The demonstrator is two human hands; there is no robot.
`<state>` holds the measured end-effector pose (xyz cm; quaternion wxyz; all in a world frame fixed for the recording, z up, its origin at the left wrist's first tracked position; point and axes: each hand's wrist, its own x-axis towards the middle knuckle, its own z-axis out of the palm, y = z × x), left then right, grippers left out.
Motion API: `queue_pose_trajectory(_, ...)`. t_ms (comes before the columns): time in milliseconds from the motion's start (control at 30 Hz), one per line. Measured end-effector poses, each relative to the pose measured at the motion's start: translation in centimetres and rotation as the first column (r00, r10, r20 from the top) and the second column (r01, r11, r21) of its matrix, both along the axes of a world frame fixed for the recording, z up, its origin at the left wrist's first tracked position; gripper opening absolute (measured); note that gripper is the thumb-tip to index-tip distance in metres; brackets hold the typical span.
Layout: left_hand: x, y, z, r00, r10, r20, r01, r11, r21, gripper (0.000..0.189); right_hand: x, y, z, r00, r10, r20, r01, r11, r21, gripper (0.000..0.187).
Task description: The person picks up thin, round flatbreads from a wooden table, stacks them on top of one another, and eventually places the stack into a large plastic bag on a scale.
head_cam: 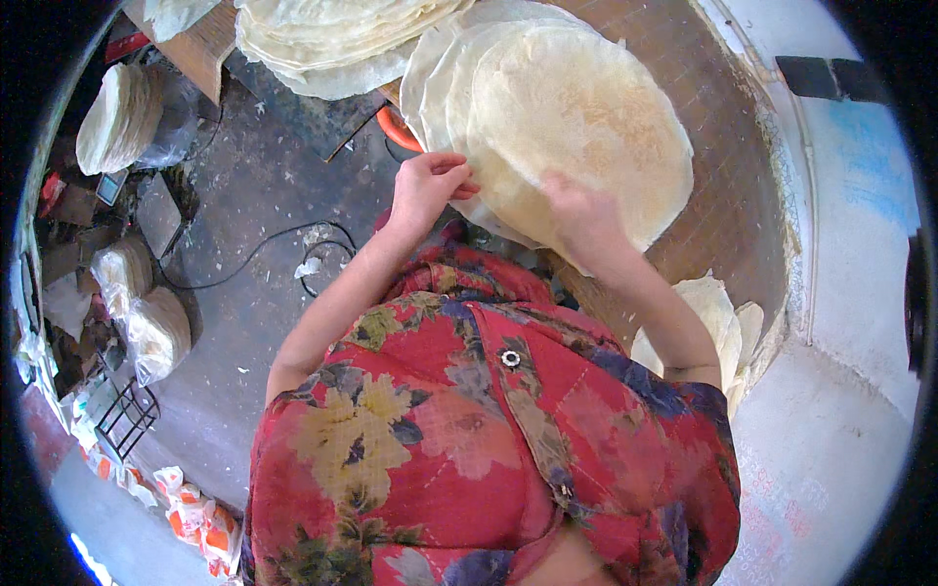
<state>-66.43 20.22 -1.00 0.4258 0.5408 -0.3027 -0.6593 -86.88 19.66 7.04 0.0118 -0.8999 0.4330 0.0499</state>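
Note:
Several large, thin round flatbreads (586, 124) lie fanned and overlapping before me, the topmost browned in patches. At the left edge of the fan is my left hand (438, 183), its thumb and fingertips close together near the rim of a lower sheet; whether it pinches that sheet cannot be told. My right hand (579, 212), blurred, is over the lower part of the top flatbread, fingers curled; its grip is unclear. Beyond them, at the top of the view, rises a thick pile of similar sheets (330, 51).
Broken flatbread pieces (696, 322) lie beside my right arm on the brown surface (733, 183), near the wall. Bagged flatbread stacks (157, 333), a black cable (249, 256) and a wire rack (130, 421) are on the floor at left. An orange rim (396, 130) shows below the fan.

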Motion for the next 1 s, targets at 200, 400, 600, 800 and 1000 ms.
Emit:
queue_pose_trajectory(200, -0.2, -1.0, 2.1, 0.974, -0.178, -0.142, 0.193, 0.977, 0.094, 0.028, 0.4, 1.1, -1.8, 0.999, 0.049, 0.014, -0.048, 0.998, -0.035, 0.016)
queue_pose_trajectory(400, -1.0, -2.6, 3.0, 0.787, -0.201, -0.584, 0.288, 0.956, 0.060, 0.045, 0.4, 2.2, -0.6, 0.955, -0.074, 0.287, 0.080, 0.997, -0.009, 0.024)
queue_pose_trajectory(600, -3.2, -4.6, 1.9, 0.842, -0.126, -0.524, 0.251, 0.952, 0.176, 0.059, -6.9, -1.8, 1.2, 0.965, -0.133, 0.225, 0.128, 0.991, 0.038, 0.014)
queue_pose_trajectory(800, -3.8, -5.1, 0.2, 0.856, -0.102, -0.507, 0.225, 0.956, 0.188, 0.053, -11.2, -7.0, 20.1, 0.726, -0.530, 0.438, 0.607, 0.793, -0.046, 0.023)
queue_pose_trajectory(1000, 1.0, -1.7, 4.1, 0.887, -0.204, -0.413, 0.316, 0.923, 0.222, 0.034, -2.3, -2.1, 17.4, 0.830, -0.539, 0.141, 0.556, 0.786, -0.269, 0.021)
